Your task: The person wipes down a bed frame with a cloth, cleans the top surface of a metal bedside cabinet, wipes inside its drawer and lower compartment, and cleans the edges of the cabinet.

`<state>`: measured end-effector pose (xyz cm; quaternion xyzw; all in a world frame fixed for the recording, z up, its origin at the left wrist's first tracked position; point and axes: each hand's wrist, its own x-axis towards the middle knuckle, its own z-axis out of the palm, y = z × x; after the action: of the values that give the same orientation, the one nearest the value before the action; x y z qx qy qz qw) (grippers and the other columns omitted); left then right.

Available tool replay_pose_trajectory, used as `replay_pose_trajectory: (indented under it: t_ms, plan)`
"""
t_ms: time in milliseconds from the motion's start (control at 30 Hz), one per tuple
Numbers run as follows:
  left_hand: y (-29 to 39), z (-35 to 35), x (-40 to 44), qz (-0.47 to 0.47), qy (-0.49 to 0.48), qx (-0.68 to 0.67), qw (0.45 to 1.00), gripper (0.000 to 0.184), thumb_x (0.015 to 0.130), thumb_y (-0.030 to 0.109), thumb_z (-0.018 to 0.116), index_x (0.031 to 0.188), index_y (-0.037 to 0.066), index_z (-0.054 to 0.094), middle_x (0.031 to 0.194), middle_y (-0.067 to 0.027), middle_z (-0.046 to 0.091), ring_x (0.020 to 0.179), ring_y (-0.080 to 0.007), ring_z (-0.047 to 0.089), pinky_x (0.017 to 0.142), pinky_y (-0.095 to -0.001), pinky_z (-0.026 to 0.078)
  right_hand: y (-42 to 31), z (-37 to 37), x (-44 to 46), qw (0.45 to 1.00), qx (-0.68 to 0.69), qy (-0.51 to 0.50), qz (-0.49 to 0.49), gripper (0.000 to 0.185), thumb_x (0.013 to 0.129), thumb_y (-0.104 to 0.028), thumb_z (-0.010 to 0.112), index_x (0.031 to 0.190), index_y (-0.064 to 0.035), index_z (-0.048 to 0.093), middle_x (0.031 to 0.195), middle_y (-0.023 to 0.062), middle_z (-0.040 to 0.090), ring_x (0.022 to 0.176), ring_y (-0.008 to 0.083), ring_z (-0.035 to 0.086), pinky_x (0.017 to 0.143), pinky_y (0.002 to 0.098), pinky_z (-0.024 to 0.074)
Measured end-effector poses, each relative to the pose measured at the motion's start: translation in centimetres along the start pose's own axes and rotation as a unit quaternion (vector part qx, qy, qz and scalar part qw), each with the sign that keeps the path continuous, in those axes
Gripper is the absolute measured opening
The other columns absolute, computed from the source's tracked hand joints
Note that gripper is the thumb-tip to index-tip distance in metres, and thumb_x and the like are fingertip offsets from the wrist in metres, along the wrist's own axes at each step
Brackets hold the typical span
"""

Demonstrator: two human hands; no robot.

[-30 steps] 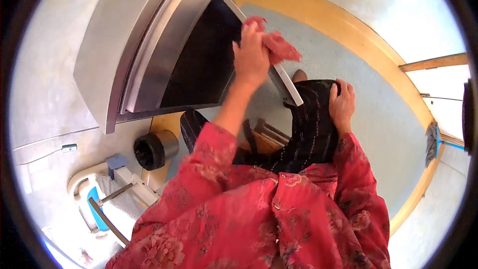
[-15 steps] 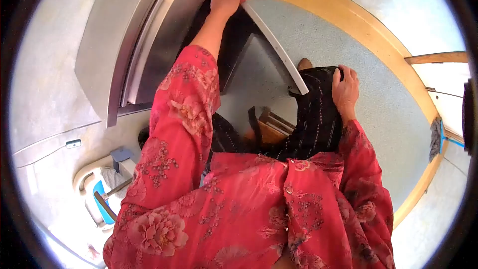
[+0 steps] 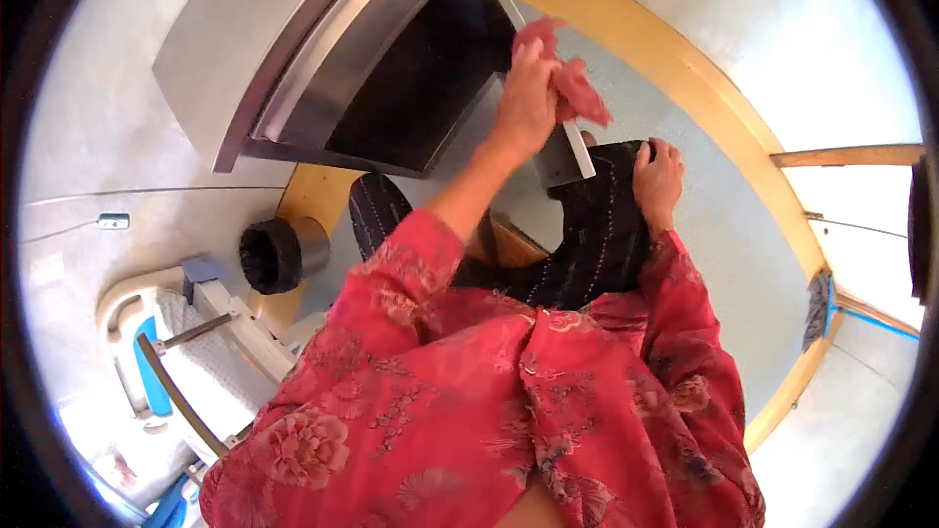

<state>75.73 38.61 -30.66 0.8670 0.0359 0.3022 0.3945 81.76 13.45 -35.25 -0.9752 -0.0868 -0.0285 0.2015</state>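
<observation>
My left hand (image 3: 526, 110) is closed around a crumpled red cloth (image 3: 585, 98). It presses the cloth against the pale top edge of an open panel (image 3: 581, 154), which looks like a door or drawer front on the steel cabinet. A dark cavity (image 3: 430, 64) shows behind that panel. My right hand (image 3: 659, 179) lies over my right knee in dark patterned trousers (image 3: 602, 225), its fingers curved over the fabric and holding nothing.
The steel cabinet (image 3: 259, 29) stands ahead to the left. A lined trash bin (image 3: 313, 246) is at the left, with a white-railed bed or chair frame (image 3: 210, 323) nearer me. Under me is a wooden seat (image 3: 518, 240). A mop-like grey head (image 3: 818, 311) stands at the right wall.
My left hand has moved with the cloth along the panel's edge, from its far end toward me and rightward. The view has shifted, revealing the bin. My right hand stays on the knee.
</observation>
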Motion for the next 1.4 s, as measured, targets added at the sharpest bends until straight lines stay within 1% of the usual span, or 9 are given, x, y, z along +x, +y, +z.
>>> replay_pose_trajectory:
  t_ms: [333, 400, 567, 667, 867, 967, 1133, 1233, 1400]
  plan:
    - [8.0, -0.1, -9.4, -0.051, 0.007, -0.045, 0.998, 0.040, 0.080, -0.006, 0.060, 0.118, 0.005, 0.058, 0.148, -0.0215, 0.042, 0.139, -0.0443, 0.035, 0.112, -0.0470, 0.037, 0.3, 0.4, -1.0, 0.999, 0.026, 0.006, -0.041, 0.034, 0.094, -0.029, 0.055, 0.120, -0.0092, 0.065, 0.122, 0.0163, 0.063, 0.114, 0.0372, 0.056, 0.095, 0.0467, 0.0463]
    - [7.9, 0.1, -10.2, -0.045, 0.011, -0.064, 0.997, 0.038, 0.079, -0.006, 0.060, 0.116, 0.005, 0.061, 0.146, -0.0202, 0.045, 0.139, -0.0427, 0.036, 0.111, -0.0465, 0.037, -0.9, -1.3, -0.1, 0.981, 0.141, -0.100, -0.090, 0.034, 0.095, -0.029, 0.056, 0.117, -0.0057, 0.066, 0.112, 0.0172, 0.068, 0.106, 0.0373, 0.061, 0.093, 0.0450, 0.0471]
    - [8.3, -0.5, -11.0, -0.074, 0.024, -0.088, 0.993, 0.036, 0.078, -0.005, 0.061, 0.112, 0.005, 0.062, 0.142, -0.0186, 0.048, 0.136, -0.0409, 0.041, 0.111, -0.0447, 0.038, -11.5, -6.2, -1.8, 0.875, 0.449, -0.160, -0.081, 0.027, 0.092, -0.018, 0.063, 0.114, -0.0024, 0.068, 0.105, 0.0190, 0.070, 0.096, 0.0290, 0.067, 0.085, 0.0355, 0.0513]
    - [8.4, -1.6, -11.6, -0.064, 0.013, -0.081, 0.995, 0.039, 0.079, -0.008, 0.060, 0.116, 0.002, 0.061, 0.143, -0.0180, 0.047, 0.136, -0.0393, 0.041, 0.111, -0.0441, 0.038, -13.9, -5.4, -2.0, 0.922, 0.290, -0.147, -0.209, 0.026, 0.088, -0.014, 0.068, 0.111, -0.0025, 0.068, 0.106, 0.0186, 0.069, 0.095, 0.0286, 0.067, 0.084, 0.0355, 0.0518]
    - [7.9, -2.4, -12.4, -0.144, 0.008, -0.199, 0.969, 0.050, 0.078, -0.006, 0.063, 0.126, 0.002, 0.051, 0.141, -0.0188, 0.042, 0.132, -0.0391, 0.044, 0.110, -0.0429, 0.040, -15.6, -4.5, -2.8, 0.939, 0.192, -0.091, -0.271, 0.018, 0.082, -0.008, 0.070, 0.100, -0.0048, 0.069, 0.095, 0.0164, 0.067, 0.089, 0.0355, 0.065, 0.080, 0.0405, 0.0519]
    - [7.4, -2.6, -12.5, -0.164, 0.035, -0.197, 0.966, 0.058, 0.079, 0.001, 0.068, 0.132, 0.003, 0.044, 0.138, -0.0194, 0.042, 0.130, -0.0374, 0.046, 0.108, -0.0417, 0.041, -16.7, -3.7, -3.1, 0.934, 0.169, -0.006, -0.316, 0.014, 0.082, -0.007, 0.070, 0.095, -0.0060, 0.068, 0.092, 0.0154, 0.067, 0.087, 0.0373, 0.064, 0.078, 0.0433, 0.0509]
    - [7.1, -1.9, -11.7, -0.317, 0.090, -0.251, 0.910, 0.061, 0.073, 0.005, 0.070, 0.129, 0.002, 0.048, 0.124, -0.0197, 0.052, 0.119, -0.0378, 0.053, 0.105, -0.0396, 0.043, -17.2, -3.6, -1.6, 0.928, 0.155, -0.063, -0.332, 0.008, 0.081, -0.003, 0.070, 0.089, -0.0040, 0.067, 0.086, 0.0155, 0.065, 0.081, 0.0343, 0.064, 0.074, 0.0407, 0.0506]
    - [5.7, -1.8, -11.1, -0.306, 0.021, -0.276, 0.911, 0.058, 0.081, 0.008, 0.070, 0.134, 0.002, 0.046, 0.129, -0.0171, 0.051, 0.121, -0.0289, 0.054, 0.104, -0.0377, 0.045, -17.5, -3.2, -0.2, 0.922, 0.161, -0.064, -0.346, 0.005, 0.081, -0.002, 0.068, 0.084, -0.0036, 0.064, 0.082, 0.0165, 0.062, 0.080, 0.0375, 0.061, 0.072, 0.0444, 0.0484]
    - [3.5, -0.7, -9.8, -0.314, 0.071, -0.344, 0.882, 0.055, 0.084, 0.007, 0.066, 0.136, 0.003, 0.047, 0.128, -0.0179, 0.057, 0.118, -0.0266, 0.058, 0.100, -0.0368, 0.048, -19.8, -2.3, 2.0, 0.918, 0.163, -0.064, -0.356, 0.005, 0.080, -0.003, 0.068, 0.081, -0.0022, 0.064, 0.081, 0.0170, 0.061, 0.079, 0.0378, 0.060, 0.071, 0.0438, 0.0478]
